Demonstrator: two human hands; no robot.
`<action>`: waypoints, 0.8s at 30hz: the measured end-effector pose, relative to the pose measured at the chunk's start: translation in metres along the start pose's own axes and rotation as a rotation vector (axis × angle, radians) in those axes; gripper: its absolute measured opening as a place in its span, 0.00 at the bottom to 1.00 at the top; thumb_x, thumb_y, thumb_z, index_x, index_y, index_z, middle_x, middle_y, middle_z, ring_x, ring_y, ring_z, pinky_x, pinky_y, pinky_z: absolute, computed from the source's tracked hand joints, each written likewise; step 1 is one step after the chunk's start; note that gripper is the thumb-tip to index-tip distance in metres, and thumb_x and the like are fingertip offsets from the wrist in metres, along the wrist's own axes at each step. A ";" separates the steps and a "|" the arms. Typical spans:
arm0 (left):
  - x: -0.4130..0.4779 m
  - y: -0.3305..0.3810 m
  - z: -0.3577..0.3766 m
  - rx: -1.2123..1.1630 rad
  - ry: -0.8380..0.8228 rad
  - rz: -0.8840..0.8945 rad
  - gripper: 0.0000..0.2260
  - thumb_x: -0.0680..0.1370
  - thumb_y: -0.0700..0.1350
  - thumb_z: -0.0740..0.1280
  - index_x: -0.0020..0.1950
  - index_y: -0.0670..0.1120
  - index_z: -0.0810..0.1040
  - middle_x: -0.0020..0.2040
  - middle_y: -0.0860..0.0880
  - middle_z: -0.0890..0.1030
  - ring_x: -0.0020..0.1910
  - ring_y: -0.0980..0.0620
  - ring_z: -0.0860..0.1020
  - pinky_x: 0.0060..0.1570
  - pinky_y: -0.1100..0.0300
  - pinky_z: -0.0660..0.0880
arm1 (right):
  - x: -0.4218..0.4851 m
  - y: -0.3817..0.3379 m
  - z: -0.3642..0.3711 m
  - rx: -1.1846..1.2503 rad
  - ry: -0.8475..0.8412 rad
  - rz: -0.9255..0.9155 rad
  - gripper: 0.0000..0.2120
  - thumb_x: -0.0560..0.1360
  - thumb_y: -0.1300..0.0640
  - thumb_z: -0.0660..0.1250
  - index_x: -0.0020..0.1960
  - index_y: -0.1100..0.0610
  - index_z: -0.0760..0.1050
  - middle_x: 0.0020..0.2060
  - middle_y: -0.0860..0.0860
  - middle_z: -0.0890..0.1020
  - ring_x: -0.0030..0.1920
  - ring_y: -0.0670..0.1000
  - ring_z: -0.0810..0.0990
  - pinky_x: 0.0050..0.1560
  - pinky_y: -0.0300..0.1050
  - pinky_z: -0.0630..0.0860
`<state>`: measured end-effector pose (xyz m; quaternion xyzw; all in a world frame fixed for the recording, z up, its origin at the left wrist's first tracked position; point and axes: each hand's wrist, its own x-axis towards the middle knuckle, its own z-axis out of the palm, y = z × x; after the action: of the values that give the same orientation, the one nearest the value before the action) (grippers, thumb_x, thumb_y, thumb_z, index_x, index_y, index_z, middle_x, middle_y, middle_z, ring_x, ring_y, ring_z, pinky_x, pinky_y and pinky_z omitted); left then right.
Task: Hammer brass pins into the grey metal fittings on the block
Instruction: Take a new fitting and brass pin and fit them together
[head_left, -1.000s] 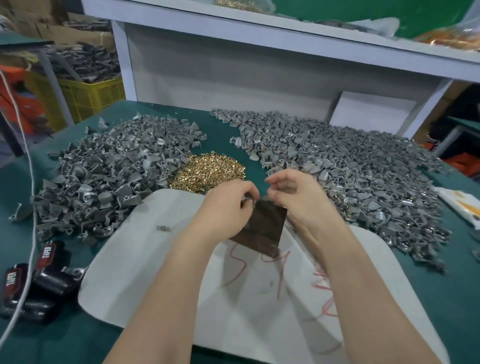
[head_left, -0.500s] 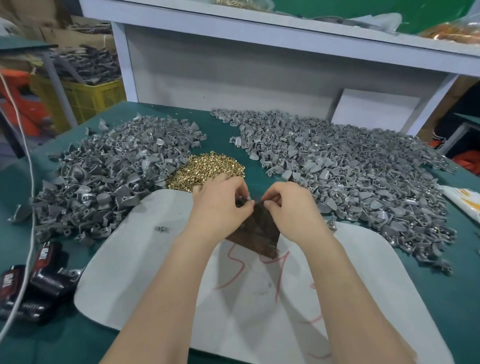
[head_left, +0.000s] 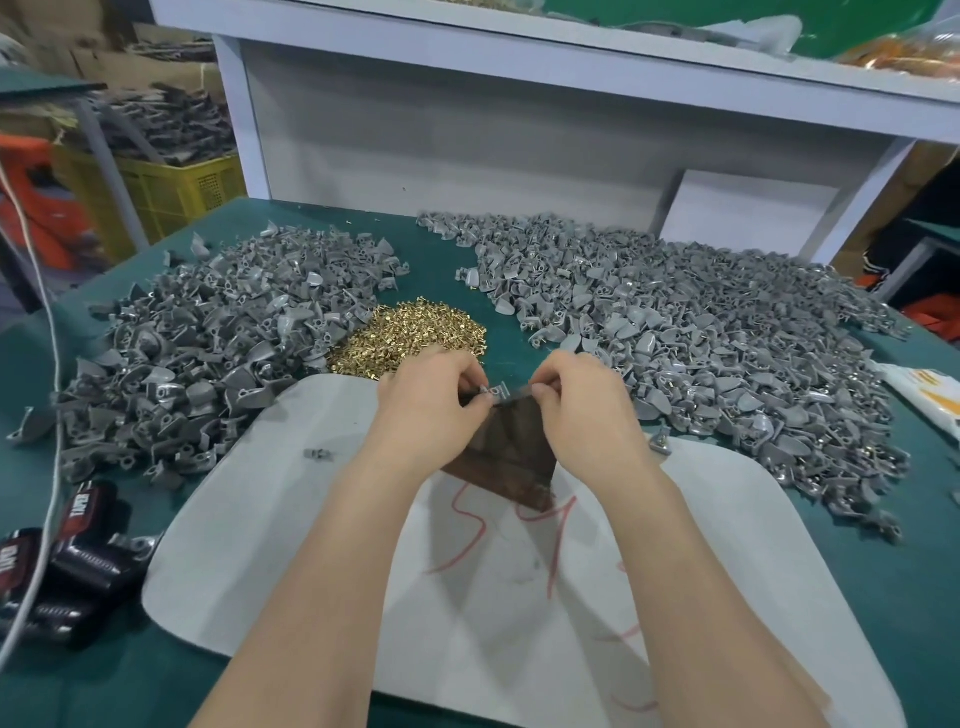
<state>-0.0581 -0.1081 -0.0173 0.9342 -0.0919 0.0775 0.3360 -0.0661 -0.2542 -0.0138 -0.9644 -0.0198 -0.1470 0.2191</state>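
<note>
Near the bottom of the frame, my forearms cross a white board (head_left: 260, 571) on the green table (head_left: 924, 597). Mid-frame the brown block (head_left: 511, 457) lies on it, one corner pointing at me. At its far corner my left hand (head_left: 431, 410) pinches a grey fitting (head_left: 496, 392), long axis running left to right. My right hand (head_left: 587, 410) curls beside it; what it grips I cannot tell. Beyond lie brass pins (head_left: 410, 338) between two heaps of fittings (head_left: 208, 353). At upper left, a yellow crate (head_left: 171, 192) holds dark metal parts (head_left: 171, 124).
</note>
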 end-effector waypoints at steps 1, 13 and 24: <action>0.000 0.000 0.000 -0.009 -0.009 0.001 0.04 0.76 0.47 0.68 0.43 0.55 0.74 0.46 0.54 0.76 0.50 0.51 0.76 0.58 0.49 0.71 | 0.001 0.000 0.000 0.092 0.050 0.005 0.05 0.77 0.62 0.61 0.49 0.57 0.76 0.44 0.51 0.77 0.48 0.51 0.75 0.51 0.44 0.69; 0.000 0.002 -0.001 -0.023 -0.033 0.009 0.06 0.76 0.44 0.67 0.43 0.55 0.78 0.40 0.57 0.77 0.50 0.50 0.78 0.57 0.50 0.73 | 0.003 -0.005 0.009 0.459 0.051 0.017 0.05 0.74 0.62 0.67 0.44 0.53 0.77 0.39 0.48 0.80 0.42 0.45 0.78 0.49 0.38 0.74; 0.000 0.000 0.000 -0.015 0.005 0.029 0.03 0.76 0.45 0.67 0.43 0.52 0.77 0.40 0.55 0.77 0.50 0.48 0.77 0.56 0.49 0.73 | 0.001 -0.008 0.012 0.285 0.039 -0.007 0.03 0.72 0.60 0.70 0.39 0.55 0.80 0.40 0.47 0.74 0.35 0.39 0.72 0.40 0.24 0.66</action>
<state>-0.0578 -0.1087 -0.0172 0.9301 -0.1051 0.0838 0.3418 -0.0623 -0.2418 -0.0202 -0.9204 -0.0393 -0.1623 0.3536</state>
